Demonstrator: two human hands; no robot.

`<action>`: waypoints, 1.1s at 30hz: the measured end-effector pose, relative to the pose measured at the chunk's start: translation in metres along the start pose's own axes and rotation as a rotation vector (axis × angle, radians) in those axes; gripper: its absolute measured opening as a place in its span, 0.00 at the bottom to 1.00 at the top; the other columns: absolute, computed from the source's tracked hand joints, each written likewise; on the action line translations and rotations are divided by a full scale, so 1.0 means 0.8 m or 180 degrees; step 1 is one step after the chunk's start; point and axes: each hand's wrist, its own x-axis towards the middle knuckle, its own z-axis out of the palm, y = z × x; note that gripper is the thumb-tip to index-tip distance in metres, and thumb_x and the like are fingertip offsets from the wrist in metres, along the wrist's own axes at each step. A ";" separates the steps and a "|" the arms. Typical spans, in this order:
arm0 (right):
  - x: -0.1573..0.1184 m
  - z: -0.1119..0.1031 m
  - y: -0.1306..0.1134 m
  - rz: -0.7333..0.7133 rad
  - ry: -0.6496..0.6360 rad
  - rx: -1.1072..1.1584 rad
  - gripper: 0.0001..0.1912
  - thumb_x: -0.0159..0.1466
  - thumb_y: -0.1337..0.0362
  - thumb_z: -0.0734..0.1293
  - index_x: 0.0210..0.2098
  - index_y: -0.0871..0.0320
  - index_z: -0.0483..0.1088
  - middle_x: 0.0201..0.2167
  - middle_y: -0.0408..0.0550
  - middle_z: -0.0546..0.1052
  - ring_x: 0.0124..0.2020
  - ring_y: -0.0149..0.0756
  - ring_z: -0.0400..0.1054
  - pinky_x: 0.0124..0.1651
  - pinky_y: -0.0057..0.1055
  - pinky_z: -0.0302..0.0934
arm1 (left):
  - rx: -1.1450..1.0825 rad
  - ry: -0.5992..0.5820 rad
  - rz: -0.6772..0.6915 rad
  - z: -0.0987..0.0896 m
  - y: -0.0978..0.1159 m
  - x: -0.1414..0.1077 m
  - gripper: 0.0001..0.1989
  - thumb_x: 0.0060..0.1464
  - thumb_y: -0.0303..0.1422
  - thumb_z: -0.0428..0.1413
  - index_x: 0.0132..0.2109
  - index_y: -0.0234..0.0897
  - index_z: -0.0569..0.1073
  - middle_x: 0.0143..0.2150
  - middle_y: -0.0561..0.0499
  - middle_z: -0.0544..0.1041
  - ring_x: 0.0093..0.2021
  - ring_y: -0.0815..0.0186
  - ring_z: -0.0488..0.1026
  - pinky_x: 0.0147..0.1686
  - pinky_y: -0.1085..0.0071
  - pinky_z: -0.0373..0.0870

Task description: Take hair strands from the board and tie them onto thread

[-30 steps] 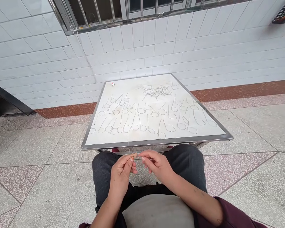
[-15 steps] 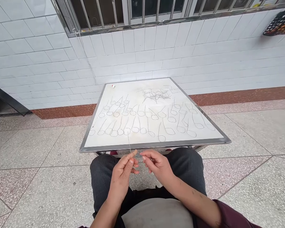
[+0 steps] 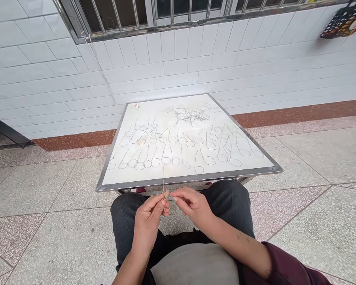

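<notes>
A thin piece of wire (image 3: 163,178) stands up from my left hand (image 3: 150,217), pinched between thumb and forefinger. My right hand (image 3: 195,206) is beside it, its thumb and forefinger closed at the part of the same wire that runs sideways; the fingers mostly hide that part. Both hands are over my lap, just below the near edge of the table (image 3: 184,177). On the white top lie several wires with a round loop at one end and a straight tail, such as the wire loop (image 3: 199,169).
Toward the back of the tabletop is a tangled pile of wires (image 3: 191,114). A small white and red object (image 3: 137,106) sits at the far left corner. Behind the table rises a white tiled wall (image 3: 178,59) with a barred window; a patterned bag (image 3: 342,21) hangs at right.
My right hand has moved left, closer to my left fingertips. The upright wire now leans less. The whole view has shifted slightly.
</notes>
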 end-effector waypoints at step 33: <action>0.009 0.015 0.017 0.0946 -0.0671 0.2683 0.09 0.60 0.59 0.73 0.36 0.56 0.72 0.31 0.41 0.74 0.30 0.29 0.67 0.37 0.29 0.62 | -0.0431 0.0406 -0.0381 0.002 -0.014 0.014 0.17 0.51 0.44 0.65 0.37 0.33 0.80 0.27 0.52 0.74 0.26 0.70 0.67 0.25 0.76 0.65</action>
